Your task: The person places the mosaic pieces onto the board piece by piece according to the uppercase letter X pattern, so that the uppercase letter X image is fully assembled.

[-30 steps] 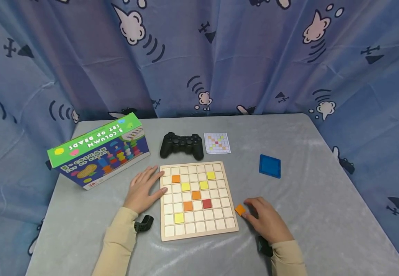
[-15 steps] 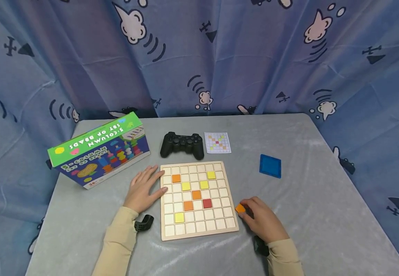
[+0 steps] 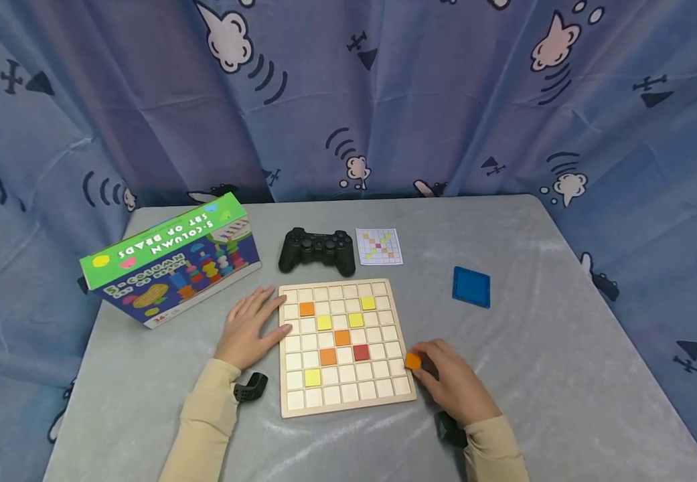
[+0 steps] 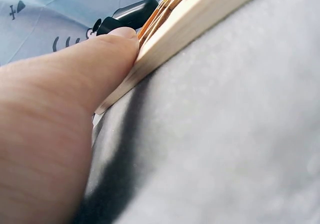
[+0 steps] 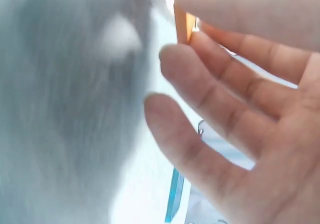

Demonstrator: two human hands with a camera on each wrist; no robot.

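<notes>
A wooden grid board (image 3: 348, 394) lies in the middle of the table, with orange, yellow and red square tiles in some of its cells. My left hand (image 3: 250, 329) rests at the board's left side, fingers spread and the thumb touching its edge. In the left wrist view the thumb (image 4: 107, 58) lies against the board's side (image 4: 165, 48). At the board's right edge, my right hand (image 3: 456, 381) pinches an orange square tile (image 3: 412, 361) between thumb and fingers. The right wrist view shows this tile (image 5: 183, 23) edge-on, partly hidden by the thumb.
Behind the board are a black game controller (image 3: 317, 251) and a small printed pattern card (image 3: 379, 247). A blue tray (image 3: 471, 287) lies at the right. A green and blue toy box (image 3: 173, 268) stands at the left. A patterned curtain (image 3: 348, 100) hangs behind the table.
My right hand has moved left with the orange tile, bringing it from beside the board to the board's right edge. The left hand stays in place on the board.
</notes>
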